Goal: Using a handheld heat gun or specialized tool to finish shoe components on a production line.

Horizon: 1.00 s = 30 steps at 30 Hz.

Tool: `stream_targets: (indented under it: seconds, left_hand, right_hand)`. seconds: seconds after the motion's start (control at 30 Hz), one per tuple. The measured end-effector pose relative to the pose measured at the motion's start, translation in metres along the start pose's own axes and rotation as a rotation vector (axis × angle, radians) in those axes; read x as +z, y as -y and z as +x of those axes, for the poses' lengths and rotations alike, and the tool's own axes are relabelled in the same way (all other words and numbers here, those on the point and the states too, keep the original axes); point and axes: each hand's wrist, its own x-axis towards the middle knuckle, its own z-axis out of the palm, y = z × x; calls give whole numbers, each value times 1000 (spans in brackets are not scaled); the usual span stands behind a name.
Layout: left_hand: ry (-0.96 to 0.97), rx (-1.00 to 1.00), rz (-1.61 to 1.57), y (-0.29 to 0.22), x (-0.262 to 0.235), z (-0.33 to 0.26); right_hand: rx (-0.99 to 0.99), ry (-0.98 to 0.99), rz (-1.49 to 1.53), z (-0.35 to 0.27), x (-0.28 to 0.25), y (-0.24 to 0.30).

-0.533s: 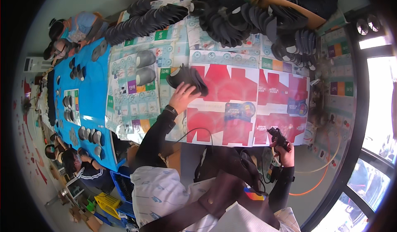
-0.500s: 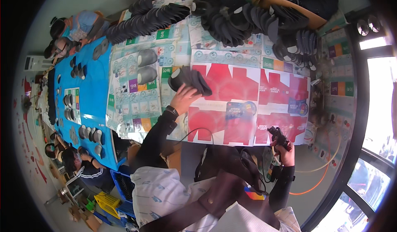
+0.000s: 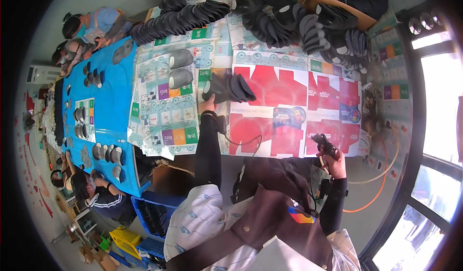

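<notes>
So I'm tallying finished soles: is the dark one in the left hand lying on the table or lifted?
Lifted: the left hand grips the dark sole by one end, tilted above the red cardboard sheets.

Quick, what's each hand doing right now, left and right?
Left hand: closed on a bundle of dark shoe insoles.
Right hand: closed around a black glue gun.

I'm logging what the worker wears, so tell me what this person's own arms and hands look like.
Both forearms are covered by long, close-fitting black sleeves down to the wrists. The left hand and the right hand are bare, with no gloves. A dark band sits at the left wrist. Short, light patterned sleeves cover the upper arms.
</notes>
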Motion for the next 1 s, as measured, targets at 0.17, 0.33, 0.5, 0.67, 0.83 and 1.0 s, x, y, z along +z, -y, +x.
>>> stream_targets:
  seconds: [0.17, 0.33, 0.5, 0.67, 0.83, 1.0]
  left_hand:
    - [-195, 449, 154, -9, -36, 8]
    - [61, 738, 922, -31, -159, -167]
    - [278, 612, 1111, 8, -170, -272]
    - [301, 670, 900, 47, -11, -317]
    - [309, 756, 914, 107, 134, -300]
    - [220, 887, 779, 133, 182, -287]
  right_hand:
    - [-40, -30, 37, 10, -23, -41]
    - [-97, -54, -165, 26, -34, -41]
    - [-47, -73, -324, 27, -39, -20]
    - [-57, 0, -311, 45, -50, -31]
    - [-159, 42, -348, 39, -56, -34]
    - [-187, 88, -425, 49, -57, -45]
